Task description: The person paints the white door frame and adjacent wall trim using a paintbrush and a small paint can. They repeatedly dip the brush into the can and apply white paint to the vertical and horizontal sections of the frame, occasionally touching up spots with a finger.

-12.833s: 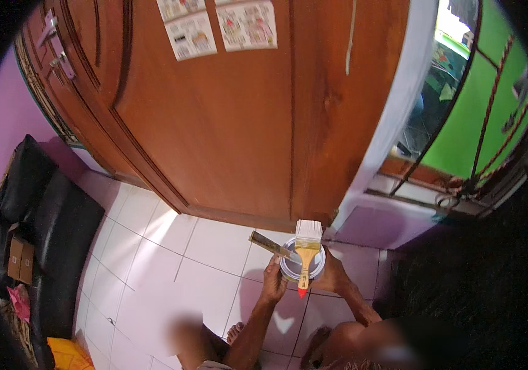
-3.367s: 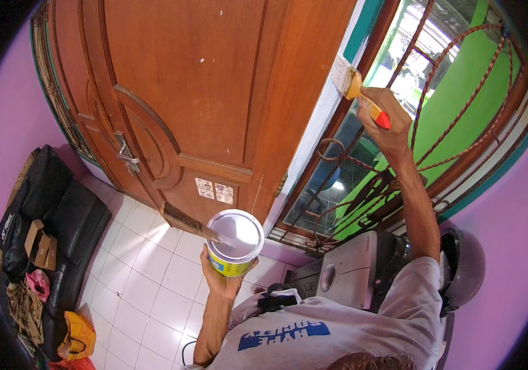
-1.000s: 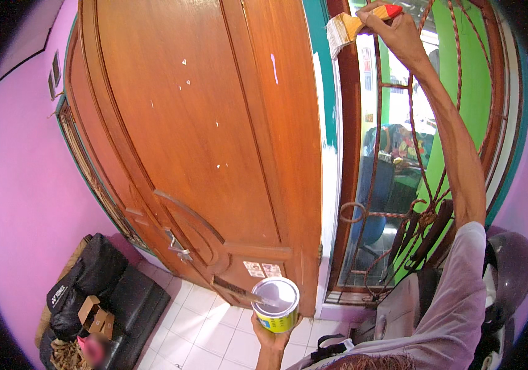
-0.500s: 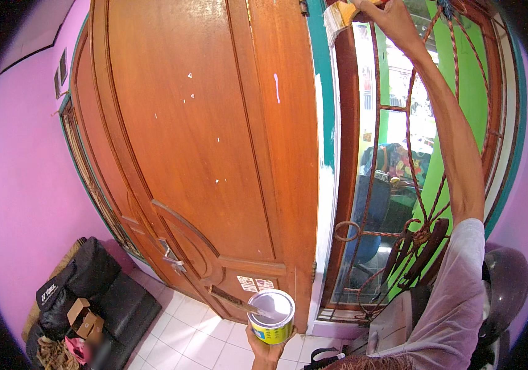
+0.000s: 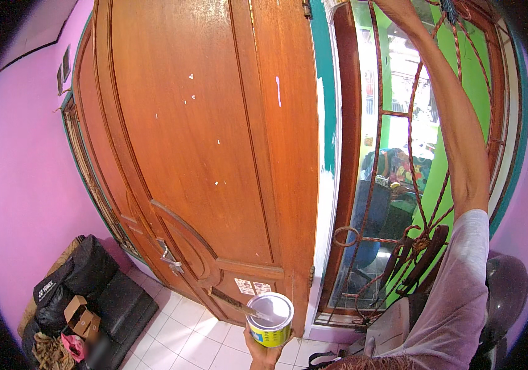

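Note:
My left hand (image 5: 265, 353) is closed around the lower part of a yellow-green paint can (image 5: 270, 336), held upright low in front of the door. White paint shows inside the can, and a flat wooden stick (image 5: 233, 301) leans out over its left rim. My right arm stretches up past the window to the top edge, where only part of my right hand (image 5: 393, 6) shows. The tips of a paintbrush's pale bristles (image 5: 337, 2) appear beside it, against the door frame (image 5: 324, 123), which is partly teal and partly white. The fingers and brush handle lie outside the picture.
A brown wooden door (image 5: 184, 142) with white specks fills the middle. To the right is a window with a twisted metal grille (image 5: 412, 142). A black sofa (image 5: 122, 308) holding bags and an open cardboard box (image 5: 82, 317) stands at lower left. A dark helmet-like shape (image 5: 507, 290) is at right.
My right hand and the paintbrush have moved up, mostly out of the picture. The can stays in my left hand almost where it was.

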`<state>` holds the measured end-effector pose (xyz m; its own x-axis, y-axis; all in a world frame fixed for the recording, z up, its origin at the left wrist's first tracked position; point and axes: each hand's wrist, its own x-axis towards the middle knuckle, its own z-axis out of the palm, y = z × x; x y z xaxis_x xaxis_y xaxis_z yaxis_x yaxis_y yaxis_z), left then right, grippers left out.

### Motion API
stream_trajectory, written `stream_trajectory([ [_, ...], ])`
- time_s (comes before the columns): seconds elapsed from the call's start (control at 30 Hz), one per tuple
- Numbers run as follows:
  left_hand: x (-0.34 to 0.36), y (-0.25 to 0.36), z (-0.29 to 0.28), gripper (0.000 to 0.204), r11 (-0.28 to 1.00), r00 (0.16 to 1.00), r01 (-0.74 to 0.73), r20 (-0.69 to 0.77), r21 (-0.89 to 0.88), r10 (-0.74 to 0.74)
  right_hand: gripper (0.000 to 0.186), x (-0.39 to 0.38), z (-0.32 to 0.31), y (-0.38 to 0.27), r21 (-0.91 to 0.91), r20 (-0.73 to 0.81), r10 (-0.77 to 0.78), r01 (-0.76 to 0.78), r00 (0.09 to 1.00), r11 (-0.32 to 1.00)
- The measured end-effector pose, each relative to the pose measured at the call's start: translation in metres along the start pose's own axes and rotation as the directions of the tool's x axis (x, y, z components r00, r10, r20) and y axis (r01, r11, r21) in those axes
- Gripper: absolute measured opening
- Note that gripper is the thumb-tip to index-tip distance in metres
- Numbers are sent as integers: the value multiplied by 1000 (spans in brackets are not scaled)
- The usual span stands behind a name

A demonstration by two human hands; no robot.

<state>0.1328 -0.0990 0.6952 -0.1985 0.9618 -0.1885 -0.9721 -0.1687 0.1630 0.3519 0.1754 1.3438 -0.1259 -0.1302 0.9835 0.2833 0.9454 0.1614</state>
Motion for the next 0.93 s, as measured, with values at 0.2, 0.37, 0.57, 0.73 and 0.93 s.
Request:
stream_trajectory([
  [0.2, 6, -5, -2, 63, 995, 999, -32, 2, 92, 32, 29, 13, -1, 2, -84, 2, -21, 21, 1000, 996],
  [0.37, 20, -13, -20, 65, 999, 1000, -30, 0, 44, 30, 29, 28, -13, -2, -158, -22, -41, 37, 999, 987],
  [0.57, 2, -11, -7, 77, 990, 996, 50, -72, -134, -61, 26, 37, 0, -2, -145, -65, -10, 1, 998, 989],
  [0.73, 22, -21, -39, 70, 988, 967, 12, 254, -153, 28, 28, 48, -2, -18, -81, -88, 90, -98, 992, 992],
  [0.93, 25, -23, -37, 71, 988, 995, 1, 95, -156, 14, 32, 67, -4, 5, -252, -65, -29, 12, 997, 968],
])
